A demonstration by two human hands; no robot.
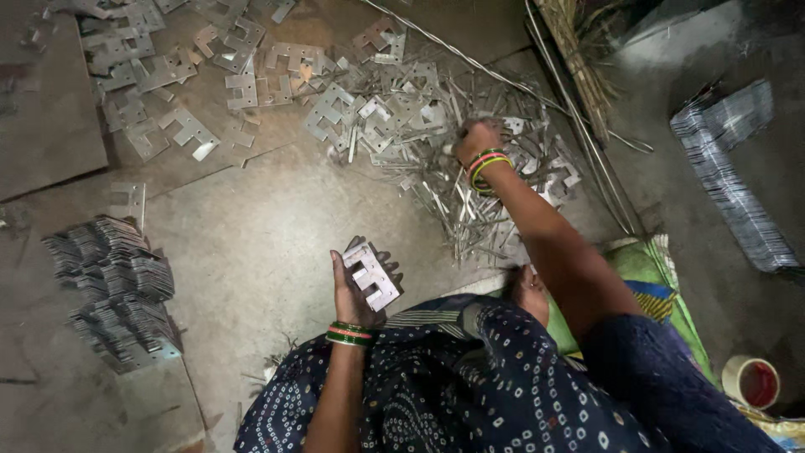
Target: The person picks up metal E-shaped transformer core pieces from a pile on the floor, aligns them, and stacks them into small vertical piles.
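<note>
From the head view, your left hand curls around a small stack of E-shaped plates, while your right hand closes into the loose heap ahead. Sharp edges there may nick your fingers, and the held stack could slide apart.

Stacked plates at left, tape roll, long rods

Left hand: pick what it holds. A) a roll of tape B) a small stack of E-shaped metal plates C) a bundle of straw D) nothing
B: the left hand cups a small stack of E-shaped plates above the lap, while the right hand reaches into the loose pile on the floor.
</note>
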